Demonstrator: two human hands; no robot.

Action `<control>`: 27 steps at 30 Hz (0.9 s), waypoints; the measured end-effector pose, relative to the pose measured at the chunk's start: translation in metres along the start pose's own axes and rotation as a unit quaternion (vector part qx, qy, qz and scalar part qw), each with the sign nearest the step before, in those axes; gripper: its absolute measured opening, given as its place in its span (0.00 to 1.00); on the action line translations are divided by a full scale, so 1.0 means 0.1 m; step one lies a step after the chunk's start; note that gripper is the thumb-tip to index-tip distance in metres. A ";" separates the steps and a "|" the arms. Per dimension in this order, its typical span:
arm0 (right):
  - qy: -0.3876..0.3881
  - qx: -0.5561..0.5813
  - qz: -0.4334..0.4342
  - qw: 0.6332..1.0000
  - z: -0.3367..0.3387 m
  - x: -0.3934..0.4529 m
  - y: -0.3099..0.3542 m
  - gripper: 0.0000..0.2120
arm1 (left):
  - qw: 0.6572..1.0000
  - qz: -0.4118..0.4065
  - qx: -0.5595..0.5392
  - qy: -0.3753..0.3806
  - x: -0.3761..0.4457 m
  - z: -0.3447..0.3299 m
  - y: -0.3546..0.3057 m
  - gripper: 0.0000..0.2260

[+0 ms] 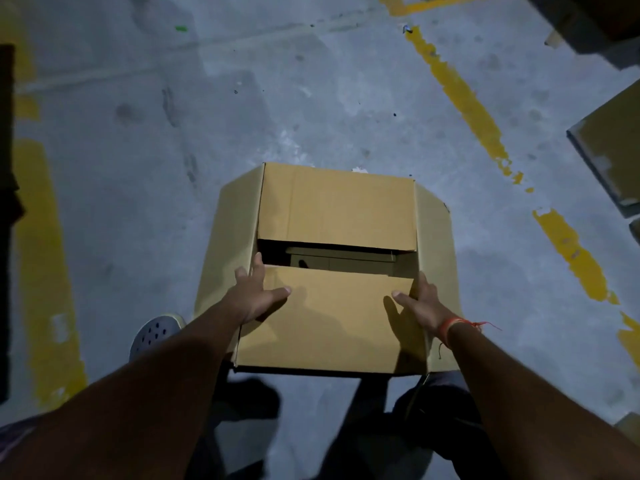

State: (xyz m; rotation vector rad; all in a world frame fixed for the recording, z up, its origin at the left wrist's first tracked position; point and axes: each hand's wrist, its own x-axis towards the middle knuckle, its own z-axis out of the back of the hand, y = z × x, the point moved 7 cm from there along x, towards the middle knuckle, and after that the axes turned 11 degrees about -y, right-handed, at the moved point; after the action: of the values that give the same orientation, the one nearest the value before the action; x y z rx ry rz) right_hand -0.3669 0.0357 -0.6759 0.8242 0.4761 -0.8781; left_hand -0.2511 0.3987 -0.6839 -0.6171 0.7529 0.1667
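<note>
A brown cardboard box (pixel 332 209) stands on the grey floor in front of me. Its far top flap and near top flap (pixel 329 317) are folded inward, with a dark gap between them. Through the gap a smaller cardboard item (pixel 346 259) shows inside. My left hand (pixel 258 296) lies flat on the near flap's left corner, fingers straight, thumb spread across the flap. At the flap's right corner my right hand (pixel 417 304) presses down, thumb on the flap and fingers along the side flap. Both side flaps hang outward.
Worn yellow lines (pixel 460 98) cross the concrete floor. More cardboard (pixel 609 150) lies at the right edge. A dark object (pixel 7 202) stands along the left edge. My grey perforated shoe (pixel 156 332) is beside the box's near left corner.
</note>
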 end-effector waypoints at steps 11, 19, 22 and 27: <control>0.032 -0.264 0.193 0.944 -0.06 -0.18 0.77 0.34 | 0.924 -0.203 0.324 -0.014 -0.02 0.05 -0.49 0.34; 0.039 -0.206 0.219 0.953 0.49 -0.84 1.17 0.15 | 0.966 -0.199 0.167 0.008 -0.68 0.57 -1.09 0.28; 0.084 -0.210 0.207 0.952 0.44 -1.21 1.09 0.15 | 0.970 -0.158 0.164 0.086 -1.01 0.44 -1.08 0.35; 0.157 -0.231 0.161 0.947 0.04 -1.75 0.62 0.14 | 0.968 -0.091 0.133 0.190 -1.59 0.10 -0.74 0.35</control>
State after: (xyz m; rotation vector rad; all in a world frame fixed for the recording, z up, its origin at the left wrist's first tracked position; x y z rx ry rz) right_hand -0.4145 0.1402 -0.5301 0.5834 0.7682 -0.3084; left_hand -0.3344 0.3563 -0.5355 -0.4623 1.0624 -0.2273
